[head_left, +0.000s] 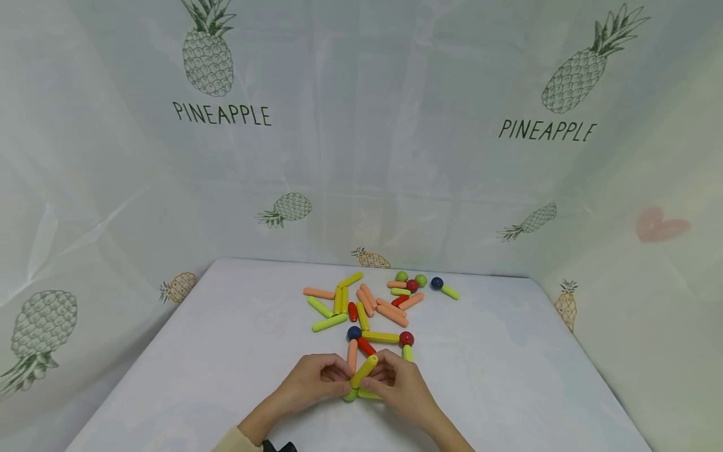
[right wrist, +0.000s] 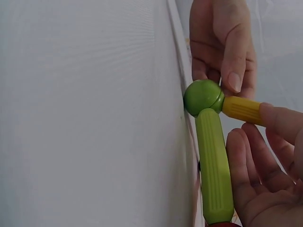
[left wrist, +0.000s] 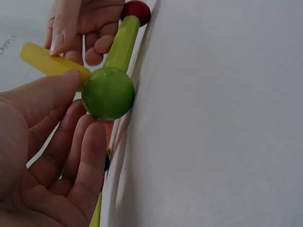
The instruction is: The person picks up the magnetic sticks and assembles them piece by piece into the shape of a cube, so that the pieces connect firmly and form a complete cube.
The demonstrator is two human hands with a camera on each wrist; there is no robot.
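A green ball (left wrist: pixel 109 93) sits at the near corner of a magnetic rod-and-ball shape on the table. From it a yellow rod (head_left: pixel 364 371) rises at a slant. My right hand (head_left: pixel 403 386) pinches this rod between thumb and fingers, toward its upper end. At the ball, my left hand (head_left: pixel 313 382) holds on with the thumb by the rod's base and the fingers curled behind. A light green rod (right wrist: pixel 215 165) runs from the ball toward the right. An orange rod (head_left: pixel 353 356) leads from the near corner to a blue ball (head_left: pixel 354 333).
The shape also has a yellow rod (head_left: pixel 380 337), a red rod (head_left: pixel 367 346) and a red ball (head_left: pixel 406 339). Farther back lie several loose rods (head_left: pixel 341 300) and balls (head_left: pixel 420 280). A pineapple-print curtain (head_left: pixel 384 157) hangs behind the white table (head_left: pixel 508 376).
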